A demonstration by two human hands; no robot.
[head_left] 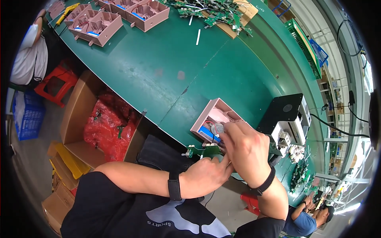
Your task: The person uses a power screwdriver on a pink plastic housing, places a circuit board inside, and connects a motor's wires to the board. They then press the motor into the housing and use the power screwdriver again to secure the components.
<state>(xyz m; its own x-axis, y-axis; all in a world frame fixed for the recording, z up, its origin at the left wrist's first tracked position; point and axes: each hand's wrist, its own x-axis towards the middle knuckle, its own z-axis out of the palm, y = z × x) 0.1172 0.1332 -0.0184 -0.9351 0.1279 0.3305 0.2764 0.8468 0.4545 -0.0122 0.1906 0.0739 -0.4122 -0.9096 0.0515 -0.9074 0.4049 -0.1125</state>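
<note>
A pink plastic housing (203, 115) lies at the near edge of the green table, its open side up. Inside it sit a blue battery (209, 134) and a round silvery part (217, 128), with thin wires beside them. My left hand (204, 174) is closed on a green circuit board (206, 150), held just in front of the housing. Over the housing's near corner, my right hand (248, 148) is bent in a pinch, its fingertips close to the left fingers and the board's right end. Whatever lies between those fingertips is hidden.
A black-and-white machine (283, 119) stands right of the housing. More pink housings (105, 29) sit far left; circuit boards (214, 16) are heaped at the back, others (302, 174) at right. A carton (77, 115) with red bags stands left. Two people are nearby.
</note>
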